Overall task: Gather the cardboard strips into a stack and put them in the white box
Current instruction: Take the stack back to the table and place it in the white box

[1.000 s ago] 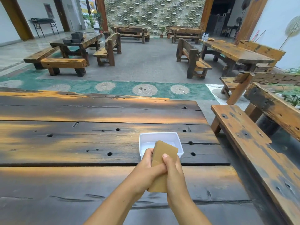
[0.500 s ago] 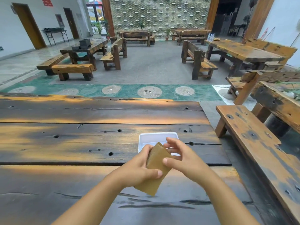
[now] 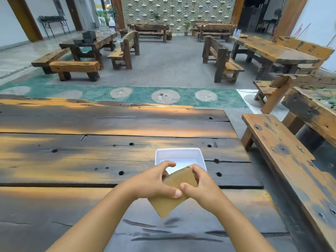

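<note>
Both hands hold the stack of cardboard strips (image 3: pixel 172 195) in the air above the near planks of the dark wooden table (image 3: pixel 72 160). The left hand (image 3: pixel 152 182) grips the stack from the left — its thumb lies across the top face near the middle, and its fingers curl over the far upper corner. The right hand (image 3: pixel 201 186) grips from the right, with its thumb pressed on the top face just beside the left thumb and its fingers wrapped over the far right edge. The two thumbs nearly touch.

The stack is tilted, one corner pointing down toward the table and hanging free below both hands, clear of the wood. Its upper end sits between the two sets of fingers, and most of the visible brown face lies between and under the thumbs. How many strips make up the stack cannot be told from this angle.

The white box (image 3: pixel 179 157) stands on the table just beyond the hands — open, with nothing visible inside it. The far edge of the stack and the fingertips overlap the box's near rim in the view, but the stack is above it, not in it.

A wooden bench (image 3: pixel 283 160) runs along the right side of the table.
</note>
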The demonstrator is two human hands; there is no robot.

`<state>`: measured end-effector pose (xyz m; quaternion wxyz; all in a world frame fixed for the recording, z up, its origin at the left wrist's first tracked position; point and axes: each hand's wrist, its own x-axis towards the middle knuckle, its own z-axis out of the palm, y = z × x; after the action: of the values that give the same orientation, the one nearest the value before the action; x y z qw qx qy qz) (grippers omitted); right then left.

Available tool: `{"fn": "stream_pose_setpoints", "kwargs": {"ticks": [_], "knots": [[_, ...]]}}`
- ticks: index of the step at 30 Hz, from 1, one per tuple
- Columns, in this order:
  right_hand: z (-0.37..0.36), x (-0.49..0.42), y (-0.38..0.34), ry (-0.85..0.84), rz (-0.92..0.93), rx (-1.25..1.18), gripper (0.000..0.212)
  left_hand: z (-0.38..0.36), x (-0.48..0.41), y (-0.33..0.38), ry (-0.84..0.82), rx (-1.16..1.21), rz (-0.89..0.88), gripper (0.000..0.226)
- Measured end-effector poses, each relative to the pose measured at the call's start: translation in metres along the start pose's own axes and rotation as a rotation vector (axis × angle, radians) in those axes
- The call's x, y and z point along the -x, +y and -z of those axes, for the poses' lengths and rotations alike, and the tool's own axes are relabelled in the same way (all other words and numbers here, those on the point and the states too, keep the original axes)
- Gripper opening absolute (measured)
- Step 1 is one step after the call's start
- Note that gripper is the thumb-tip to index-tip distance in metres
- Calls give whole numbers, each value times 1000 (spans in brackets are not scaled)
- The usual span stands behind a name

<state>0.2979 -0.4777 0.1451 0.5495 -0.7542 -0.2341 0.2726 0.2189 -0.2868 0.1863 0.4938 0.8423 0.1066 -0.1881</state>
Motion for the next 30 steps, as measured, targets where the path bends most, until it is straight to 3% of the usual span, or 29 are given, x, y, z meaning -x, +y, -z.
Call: {"fn": "stream_pose_setpoints", "kwargs": {"ticks": [3, 6, 8, 10, 17, 25, 30], "knots": [[-7, -22, 9, 104, -33, -86, 32, 19, -16, -29, 55, 98, 34, 106], [-12, -44, 16, 210, -67, -130, 29, 8, -31, -58, 236, 578, 38, 114], [-18, -57, 21, 263, -82, -149, 28, -12, -48, -69, 311, 891, 56, 103], [-26, -68, 28, 283, -97, -166, 28, -19, -67, -76, 344, 1015, 72, 90], [-28, -97, 52, 234, -220, -273, 35, -7, -112, -99, 275, 897, 106, 70], [1, -140, 76, 76, -343, -287, 38, -14, -160, -108, 342, 902, 159, 58], [10, -174, 104, 77, -404, -306, 42, -14, -191, -108, 316, 907, 123, 49]]}}
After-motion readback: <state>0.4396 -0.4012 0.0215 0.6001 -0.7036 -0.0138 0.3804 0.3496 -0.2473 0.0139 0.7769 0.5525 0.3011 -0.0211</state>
